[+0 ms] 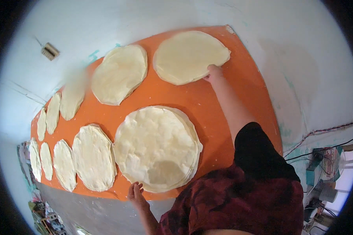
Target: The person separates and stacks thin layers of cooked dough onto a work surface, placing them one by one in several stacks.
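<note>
A broad round stack of thin, pale dough sheets (pixel 158 141) lies before me on an orange tabletop (pixel 214 129). Its upper sheet is wrinkled, and a shadow falls on its near part. By that stack's near left rim is my left hand (pixel 137 195), fingers loosely bent and apart, with nothing seen in it. Reaching across, my right hand (pixel 214 72) grips the near right edge of a smoother stack of dough sheets (pixel 188 57) at the far side. Its thumb is on top; the other fingers are partly hidden at the edge.
Another layered dough stack (pixel 120 75) lies left of the far one. Several more dough pieces (pixel 94 157) run in two rows towards the left end. A white wall (pixel 170 14) borders the table's far side. Cables (pixel 320 149) and household items stand at right.
</note>
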`<action>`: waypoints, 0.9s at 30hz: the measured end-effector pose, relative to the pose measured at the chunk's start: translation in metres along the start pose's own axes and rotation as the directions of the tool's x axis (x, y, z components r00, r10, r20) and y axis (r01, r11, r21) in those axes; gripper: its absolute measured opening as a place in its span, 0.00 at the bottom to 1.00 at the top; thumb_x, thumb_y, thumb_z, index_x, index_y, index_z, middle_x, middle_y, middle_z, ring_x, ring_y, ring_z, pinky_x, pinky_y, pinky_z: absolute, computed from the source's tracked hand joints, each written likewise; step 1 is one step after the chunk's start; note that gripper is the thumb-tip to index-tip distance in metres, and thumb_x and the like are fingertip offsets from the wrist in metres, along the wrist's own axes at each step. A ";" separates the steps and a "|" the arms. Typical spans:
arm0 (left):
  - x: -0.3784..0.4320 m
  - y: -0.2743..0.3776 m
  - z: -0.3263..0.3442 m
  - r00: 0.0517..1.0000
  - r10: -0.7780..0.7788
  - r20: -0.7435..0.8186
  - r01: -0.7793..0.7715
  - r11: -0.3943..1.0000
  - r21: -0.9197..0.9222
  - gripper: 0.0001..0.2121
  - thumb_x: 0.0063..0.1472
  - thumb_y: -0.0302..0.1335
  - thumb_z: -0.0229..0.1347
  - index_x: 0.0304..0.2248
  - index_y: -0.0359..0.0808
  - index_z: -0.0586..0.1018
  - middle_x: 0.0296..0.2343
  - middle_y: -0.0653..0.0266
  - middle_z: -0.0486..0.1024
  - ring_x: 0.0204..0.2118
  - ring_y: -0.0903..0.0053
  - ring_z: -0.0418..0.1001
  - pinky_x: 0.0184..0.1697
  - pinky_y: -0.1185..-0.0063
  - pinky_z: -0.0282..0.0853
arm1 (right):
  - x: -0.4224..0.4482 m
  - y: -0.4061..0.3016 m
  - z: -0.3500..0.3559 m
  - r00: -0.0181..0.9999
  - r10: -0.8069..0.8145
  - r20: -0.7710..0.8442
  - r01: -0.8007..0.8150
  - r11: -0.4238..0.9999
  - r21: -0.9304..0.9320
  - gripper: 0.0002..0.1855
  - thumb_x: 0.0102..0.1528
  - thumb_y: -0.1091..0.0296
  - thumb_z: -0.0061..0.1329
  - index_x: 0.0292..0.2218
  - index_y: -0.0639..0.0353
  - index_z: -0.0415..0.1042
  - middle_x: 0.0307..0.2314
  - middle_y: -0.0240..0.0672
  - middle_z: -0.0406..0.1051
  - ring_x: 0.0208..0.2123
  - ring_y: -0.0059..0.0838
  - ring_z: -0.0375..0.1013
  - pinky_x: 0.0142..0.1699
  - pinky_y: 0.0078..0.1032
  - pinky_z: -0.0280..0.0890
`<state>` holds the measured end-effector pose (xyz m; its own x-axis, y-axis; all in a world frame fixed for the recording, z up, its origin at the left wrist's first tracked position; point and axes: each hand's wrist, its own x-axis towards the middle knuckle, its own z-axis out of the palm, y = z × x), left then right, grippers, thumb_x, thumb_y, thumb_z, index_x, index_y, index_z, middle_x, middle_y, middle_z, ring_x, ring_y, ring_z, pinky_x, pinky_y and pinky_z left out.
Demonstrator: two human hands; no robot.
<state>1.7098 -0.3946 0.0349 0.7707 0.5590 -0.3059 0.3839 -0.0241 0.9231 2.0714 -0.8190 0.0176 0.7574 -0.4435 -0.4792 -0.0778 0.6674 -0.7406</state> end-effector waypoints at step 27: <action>0.063 0.003 -0.059 0.879 0.281 0.386 0.329 0.229 -0.916 0.36 0.55 0.57 0.37 0.56 0.41 0.53 0.55 0.61 0.52 0.55 0.57 0.53 0.56 0.61 0.50 | -0.258 0.032 0.066 0.661 0.456 0.595 0.150 0.697 -0.701 0.24 0.43 0.70 0.48 0.44 0.68 0.64 0.38 0.40 0.69 0.40 0.32 0.70 0.45 0.29 0.66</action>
<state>1.7290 -0.3109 0.0319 0.9813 0.1646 -0.0995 -0.1244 0.9377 0.3245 1.9165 -0.6433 0.1486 0.8512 0.3674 -0.3747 -0.3953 -0.0205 -0.9183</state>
